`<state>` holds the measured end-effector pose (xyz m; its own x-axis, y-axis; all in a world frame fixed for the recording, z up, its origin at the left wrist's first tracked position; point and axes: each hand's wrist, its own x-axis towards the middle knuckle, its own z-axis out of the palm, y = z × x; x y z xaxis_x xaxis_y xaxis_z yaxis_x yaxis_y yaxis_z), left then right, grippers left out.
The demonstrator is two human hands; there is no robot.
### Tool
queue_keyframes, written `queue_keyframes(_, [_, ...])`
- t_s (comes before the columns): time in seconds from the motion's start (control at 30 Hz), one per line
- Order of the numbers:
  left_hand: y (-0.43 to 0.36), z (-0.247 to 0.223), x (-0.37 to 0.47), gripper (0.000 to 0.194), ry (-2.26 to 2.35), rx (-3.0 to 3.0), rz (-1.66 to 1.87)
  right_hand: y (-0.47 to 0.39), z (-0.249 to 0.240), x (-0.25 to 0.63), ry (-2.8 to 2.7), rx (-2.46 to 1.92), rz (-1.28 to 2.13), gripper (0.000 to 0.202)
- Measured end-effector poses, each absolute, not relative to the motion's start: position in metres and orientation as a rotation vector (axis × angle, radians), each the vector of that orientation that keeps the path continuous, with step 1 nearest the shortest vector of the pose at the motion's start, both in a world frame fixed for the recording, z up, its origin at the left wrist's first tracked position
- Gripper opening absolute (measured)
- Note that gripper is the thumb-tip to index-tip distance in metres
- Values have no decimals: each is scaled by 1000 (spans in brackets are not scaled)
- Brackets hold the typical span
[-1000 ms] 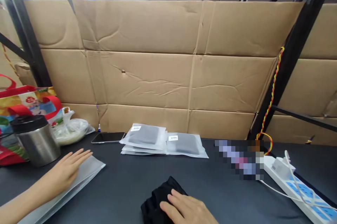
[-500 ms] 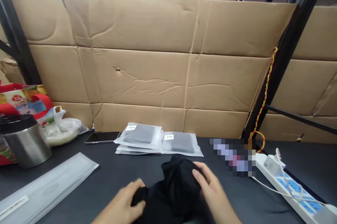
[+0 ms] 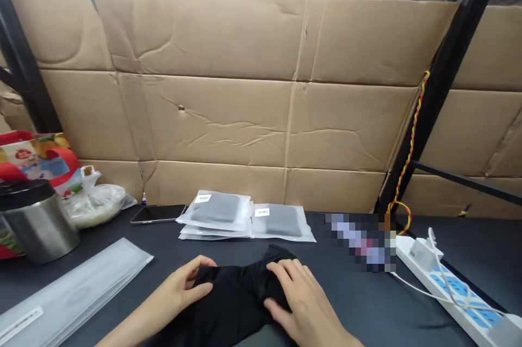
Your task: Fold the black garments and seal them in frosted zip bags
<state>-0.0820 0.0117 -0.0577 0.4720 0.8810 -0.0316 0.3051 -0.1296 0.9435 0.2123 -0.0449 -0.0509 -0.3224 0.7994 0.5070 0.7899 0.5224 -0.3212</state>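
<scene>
A piece of soft black cloth, perhaps a garment (image 3: 232, 303), lies across the dark tabletop right in front of me. At its left edge, my left hand (image 3: 185, 287) pinches the fabric, thumb on top and fingers tucked behind. My right hand (image 3: 299, 298) is closed over the bunched right part, its fingers bent into the folds. A raised fold of the cloth pokes up beyond the right fingertips. The lower part of the cloth runs toward the bottom of the view, and its exact kind cannot be made out.
Frosted bags with barcode labels (image 3: 216, 211) lie at the back, a phone (image 3: 159, 214) beside them. Long clear sleeves (image 3: 77, 292), a steel mug (image 3: 41, 227) and a plastic bag (image 3: 98, 203) are on the left. A power strip (image 3: 452, 287) with cables stands right; cardboard (image 3: 228, 118) walls the back.
The cloth has gone from a raised bunch to a flatter, wider spread. My left hand has moved left and up along its edge; my right hand has shifted left and now lies over it.
</scene>
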Motion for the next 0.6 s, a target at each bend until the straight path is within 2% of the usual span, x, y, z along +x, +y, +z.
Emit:
queue_keyframes(0.07, [15,-58,-91,34,1076,1695,701,-41,-52,222,-2057,-1335,51,26])
queue_keyframes(0.23, [24,-51,-115,32,1148,1714,728,-37,-50,283,-1801,-1695,230,28])
queue_keyframes(0.33, [26,-45,-120,32,1192,1726,721,-33,-49,314,-1780,-1794,358,21])
queue_keyframes(0.5, [26,-42,-115,39,1329,1744,729,-13,-49,310,-1752,-1608,393,35])
queue_keyframes(0.6, [23,-37,-111,37,1334,1744,783,-4,-44,294,-1866,-1461,453,28])
